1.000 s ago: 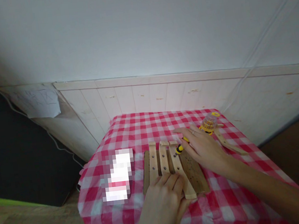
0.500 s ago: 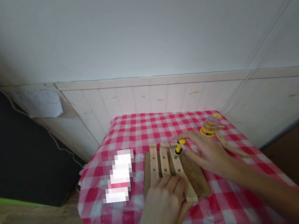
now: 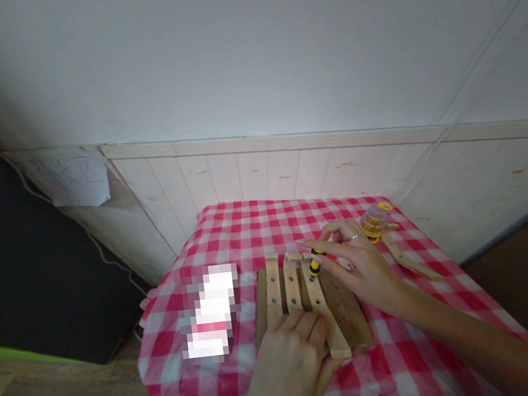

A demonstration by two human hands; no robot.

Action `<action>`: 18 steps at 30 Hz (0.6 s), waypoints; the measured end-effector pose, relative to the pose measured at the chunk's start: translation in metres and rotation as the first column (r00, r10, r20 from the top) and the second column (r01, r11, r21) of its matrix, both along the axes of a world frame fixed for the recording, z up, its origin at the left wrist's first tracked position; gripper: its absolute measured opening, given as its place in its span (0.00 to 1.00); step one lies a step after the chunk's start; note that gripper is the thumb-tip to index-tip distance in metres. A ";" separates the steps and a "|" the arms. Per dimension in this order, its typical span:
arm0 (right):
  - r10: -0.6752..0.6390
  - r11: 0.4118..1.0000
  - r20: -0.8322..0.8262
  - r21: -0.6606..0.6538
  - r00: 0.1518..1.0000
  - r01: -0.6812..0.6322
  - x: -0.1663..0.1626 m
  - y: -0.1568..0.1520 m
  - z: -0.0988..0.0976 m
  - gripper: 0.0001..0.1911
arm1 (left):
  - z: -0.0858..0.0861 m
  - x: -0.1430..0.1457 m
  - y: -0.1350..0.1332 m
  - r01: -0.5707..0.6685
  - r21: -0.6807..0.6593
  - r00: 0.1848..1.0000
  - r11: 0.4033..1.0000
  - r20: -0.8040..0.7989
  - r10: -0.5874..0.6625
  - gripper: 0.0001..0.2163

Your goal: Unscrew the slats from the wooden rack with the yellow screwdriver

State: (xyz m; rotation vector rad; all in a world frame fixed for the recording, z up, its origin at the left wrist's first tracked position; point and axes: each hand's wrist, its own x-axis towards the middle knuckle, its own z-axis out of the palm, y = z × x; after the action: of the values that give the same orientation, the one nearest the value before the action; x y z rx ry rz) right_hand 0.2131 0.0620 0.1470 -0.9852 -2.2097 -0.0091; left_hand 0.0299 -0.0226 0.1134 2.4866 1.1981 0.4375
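My right hand [image 3: 364, 266] is closed on a short yellow-and-black screwdriver [image 3: 315, 264], thumb and fingers around its handle. The screwdriver's tip meets the upper hole of the right wooden slat [image 3: 337, 337], which lies slanted on a brown wooden board [image 3: 358, 317]. Lower down, my left hand [image 3: 294, 353] grips the slats, its fingers bent over them and its palm hiding their lower parts. Beside the right slat lie a middle slat [image 3: 293, 289] and a left slat [image 3: 273, 290], each with two dark screws. A lower hole in the right slat shows a dark spot.
A clear container with yellow trim [image 3: 374, 222] lies at the table's back right, near another curved wooden slat [image 3: 412, 262]. A blurred-out white object [image 3: 214, 308] lies on the left of the red checked tablecloth [image 3: 267, 223]. The wall [image 3: 270, 172] stands behind the table.
My right hand's fingers have shifted round the screwdriver handle, covering its yellow top more and rising slightly. The left hand and the slats stay in place.
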 end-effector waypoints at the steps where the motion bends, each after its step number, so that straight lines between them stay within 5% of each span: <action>1: 0.004 1.000 0.004 -0.005 1.000 -0.004 0.000 0.000 0.002 0.15 | 0.000 0.000 0.000 -0.001 -0.004 1.000 1.000 0.004 0.002 0.14; 8: 0.056 0.990 0.044 -0.135 0.997 -0.050 -0.001 -0.002 0.011 0.14 | -0.003 0.000 -0.001 -0.010 0.023 1.000 1.000 0.020 0.010 0.13; 18: 0.040 0.999 0.158 -0.041 0.987 -0.034 0.000 -0.004 0.010 0.12 | -0.003 -0.001 -0.001 -0.011 0.016 0.999 1.000 0.035 0.011 0.14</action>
State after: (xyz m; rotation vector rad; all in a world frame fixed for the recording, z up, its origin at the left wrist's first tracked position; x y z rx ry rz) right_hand 0.2136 0.0575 0.1571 -0.9937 -2.3815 -0.0294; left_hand 0.0291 -0.0232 0.1105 2.4772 1.2000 0.4933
